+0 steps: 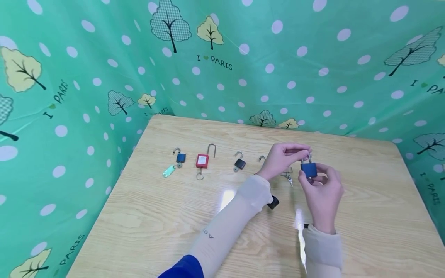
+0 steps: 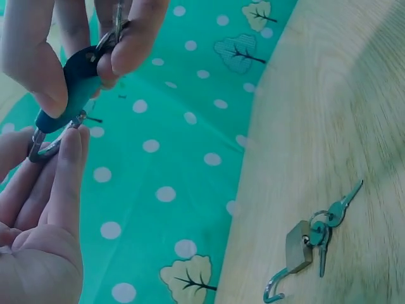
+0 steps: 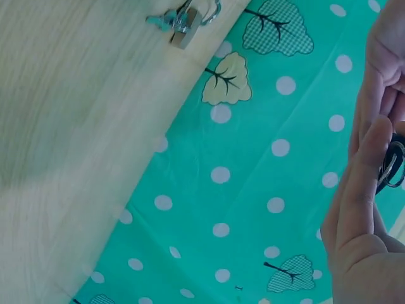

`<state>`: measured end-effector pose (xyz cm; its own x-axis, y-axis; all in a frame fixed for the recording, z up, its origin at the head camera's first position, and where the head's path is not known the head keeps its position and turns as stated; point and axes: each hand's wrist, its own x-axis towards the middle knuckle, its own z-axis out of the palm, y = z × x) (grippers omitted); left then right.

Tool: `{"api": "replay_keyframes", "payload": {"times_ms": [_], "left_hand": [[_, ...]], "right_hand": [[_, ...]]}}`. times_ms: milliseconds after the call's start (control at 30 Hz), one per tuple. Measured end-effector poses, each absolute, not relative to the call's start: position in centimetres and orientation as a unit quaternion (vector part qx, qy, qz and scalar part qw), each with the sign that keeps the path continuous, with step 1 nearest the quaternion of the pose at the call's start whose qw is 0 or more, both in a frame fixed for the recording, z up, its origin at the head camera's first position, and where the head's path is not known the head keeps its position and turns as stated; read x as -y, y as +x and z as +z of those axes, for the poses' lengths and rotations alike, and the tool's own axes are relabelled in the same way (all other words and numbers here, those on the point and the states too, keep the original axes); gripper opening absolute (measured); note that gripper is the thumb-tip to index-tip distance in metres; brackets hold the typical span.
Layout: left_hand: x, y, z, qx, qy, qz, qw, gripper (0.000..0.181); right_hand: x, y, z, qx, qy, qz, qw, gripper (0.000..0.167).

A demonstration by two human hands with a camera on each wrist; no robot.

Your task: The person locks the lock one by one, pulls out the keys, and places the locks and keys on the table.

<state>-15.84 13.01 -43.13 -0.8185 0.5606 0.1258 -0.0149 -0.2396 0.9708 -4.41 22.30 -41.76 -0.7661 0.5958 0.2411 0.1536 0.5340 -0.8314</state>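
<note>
A blue padlock [image 1: 309, 170] is held up above the table between both hands. My right hand [image 1: 323, 193] grips its body with thumb and fingers. At its top, my left hand [image 1: 286, 157] pinches the metal shackle [image 2: 44, 152] between thumb and fingertips. The left wrist view shows the padlock body [image 2: 79, 79] from the side, with a key [image 2: 118, 19] at its far end by the right fingers. Metal rings [image 3: 393, 161] show beside the right hand in the right wrist view. Fingers hide part of the lock.
On the wooden table [image 1: 167, 216] lie a blue padlock with a green tag [image 1: 180, 158], a red padlock [image 1: 202, 160] and a black padlock [image 1: 240, 164], shackles raised. A brass-coloured padlock [image 2: 299, 247] with keys lies behind the left hand. Green dotted cloth [image 1: 243, 77] hangs around the table.
</note>
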Motion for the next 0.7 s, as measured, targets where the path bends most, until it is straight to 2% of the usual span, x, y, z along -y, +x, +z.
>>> {"api": "replay_keyframes", "payload": {"times_ms": [333, 500, 700], "left_hand": [[-12.7, -14.7, -41.1, -0.647, 0.202, 0.716, 0.169, 0.022], [-12.6, -14.3, -40.0, -0.72, 0.189, 0.652, 0.143, 0.02], [-12.4, -13.6, -39.2, -0.766, 0.207, 0.593, 0.136, 0.019]], "right_hand": [[-21.5, -4.0, -42.1, 0.757, -0.251, 0.536, 0.276, 0.045], [-21.1, -3.9, -42.0, 0.747, -0.257, 0.54, 0.291, 0.043], [-20.9, -3.6, -42.4, 0.748, -0.261, 0.525, 0.31, 0.04]]}}
